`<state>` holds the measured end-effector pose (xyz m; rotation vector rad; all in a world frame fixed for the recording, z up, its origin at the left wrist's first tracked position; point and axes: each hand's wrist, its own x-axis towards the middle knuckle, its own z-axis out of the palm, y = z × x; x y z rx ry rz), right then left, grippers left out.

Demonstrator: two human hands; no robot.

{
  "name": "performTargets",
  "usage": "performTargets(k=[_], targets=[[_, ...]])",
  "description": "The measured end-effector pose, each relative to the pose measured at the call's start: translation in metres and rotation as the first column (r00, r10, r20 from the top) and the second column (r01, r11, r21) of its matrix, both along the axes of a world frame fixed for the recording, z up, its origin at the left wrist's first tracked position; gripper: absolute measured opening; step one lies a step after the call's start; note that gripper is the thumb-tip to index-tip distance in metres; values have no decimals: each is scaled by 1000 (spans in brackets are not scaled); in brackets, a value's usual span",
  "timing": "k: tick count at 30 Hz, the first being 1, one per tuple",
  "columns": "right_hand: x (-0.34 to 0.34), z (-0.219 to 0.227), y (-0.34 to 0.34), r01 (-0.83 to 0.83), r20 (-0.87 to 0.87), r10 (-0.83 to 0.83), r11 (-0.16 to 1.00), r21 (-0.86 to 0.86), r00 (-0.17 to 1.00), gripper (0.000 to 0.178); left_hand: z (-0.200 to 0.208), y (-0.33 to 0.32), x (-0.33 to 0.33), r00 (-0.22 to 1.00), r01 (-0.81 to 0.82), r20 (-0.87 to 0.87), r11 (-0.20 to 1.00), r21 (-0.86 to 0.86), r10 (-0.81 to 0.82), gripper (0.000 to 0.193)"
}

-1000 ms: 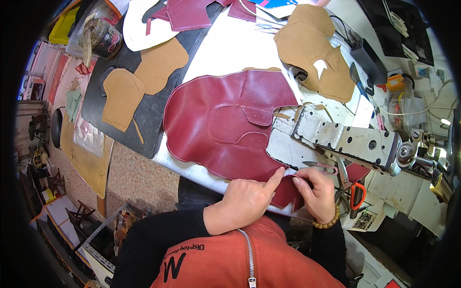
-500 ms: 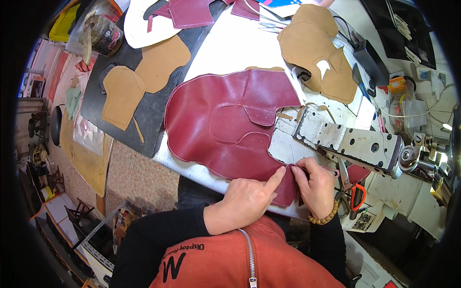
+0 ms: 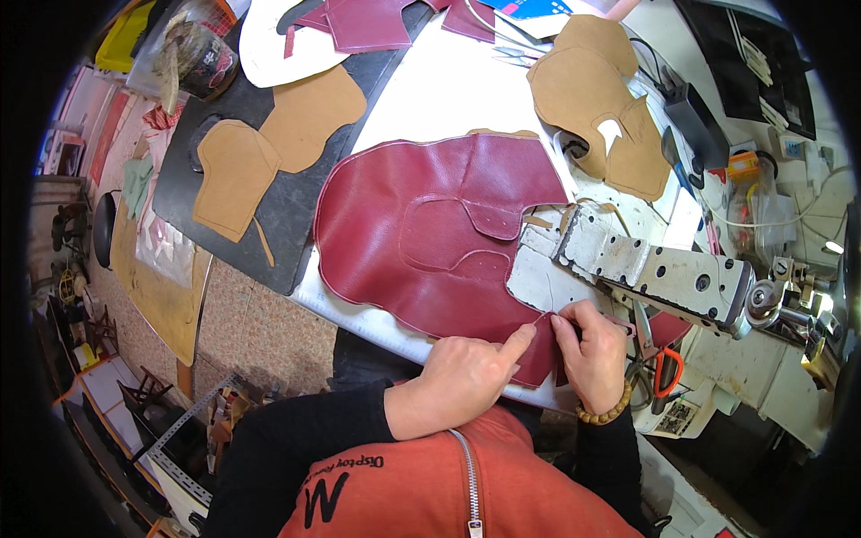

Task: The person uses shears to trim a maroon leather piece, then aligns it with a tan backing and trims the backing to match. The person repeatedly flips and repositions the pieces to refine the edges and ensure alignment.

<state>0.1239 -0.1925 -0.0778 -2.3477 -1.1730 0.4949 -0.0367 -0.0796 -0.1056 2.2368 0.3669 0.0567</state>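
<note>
A burgundy leather piece (image 3: 386, 197) with stitched seams and curved cut-outs lies across the white worktop, beside the bed and arm of a sewing machine (image 3: 655, 260). At its near right edge, my right hand (image 3: 594, 354) pinches the leather between thumb and bent forefinger. My left hand (image 3: 466, 381) grips the same near flap, its forefinger stretched along the top and the other fingers curled; the thumb is mostly hidden. A fine thread seems to run up from the edge between my hands. Orange-handled scissors (image 3: 665, 377) hang close to my right wrist.
Tan leather pieces (image 3: 235, 170) rest on a black mat (image 3: 296, 211) at left, more tan pieces (image 3: 583, 90) at the back right. A jar (image 3: 202, 67) stands far left. Burgundy offcuts (image 3: 368, 22) lie at the back. A dark box (image 3: 700, 125) stands on the right.
My left forefinger has drawn slightly back toward me from the leather's edge. The right hand keeps its pinch. The whole view has shifted a little.
</note>
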Motion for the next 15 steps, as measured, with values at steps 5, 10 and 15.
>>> performTargets(k=[5,10,15], targets=[[-1,-1,0,11,1,-11,1000,6,1000,11,2,1,0,1000,-2,5,1000,0,2,57],[-2,0,-1,32,-16,-33,999,-10,999,10,2,1,1,1000,11,-8,1000,-6,-11,62],[-3,0,-1,34,-8,-34,999,-22,999,10,0,1,1,1000,13,-12,1000,-1,-13,63]])
